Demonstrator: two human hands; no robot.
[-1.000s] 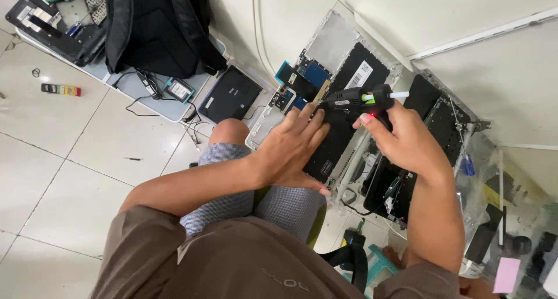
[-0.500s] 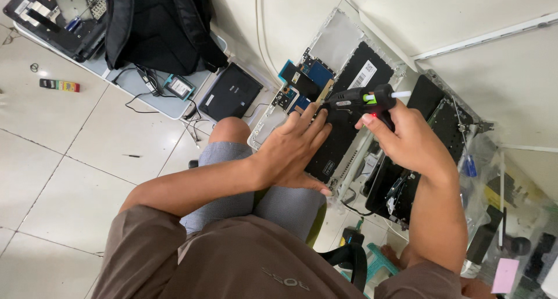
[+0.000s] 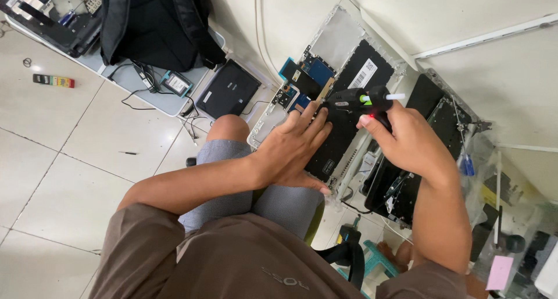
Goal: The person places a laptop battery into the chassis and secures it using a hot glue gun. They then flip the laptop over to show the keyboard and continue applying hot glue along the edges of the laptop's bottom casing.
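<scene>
An opened laptop base [image 3: 343, 43] with a silver frame, a black inner panel and a blue circuit board [image 3: 317, 69] rests on my knees. My left hand [image 3: 293, 150] lies flat on the black panel, fingers spread toward the circuit board. My right hand [image 3: 407, 142] grips a black glue gun [image 3: 357, 99] with a white glue stick at its back and a small red light. The gun's nozzle points left, close to my left fingertips and the board's edge.
A second opened laptop [image 3: 427, 136] lies to the right. A black backpack [image 3: 154, 22] and a black drive case [image 3: 228, 89] rest on a grey board at the upper left. Cables trail over the tiled floor [image 3: 64, 159]. Clutter fills the lower right corner.
My right hand has shifted the glue gun slightly along the board's edge. My left hand stays flat on the panel, its fingers a little further forward.
</scene>
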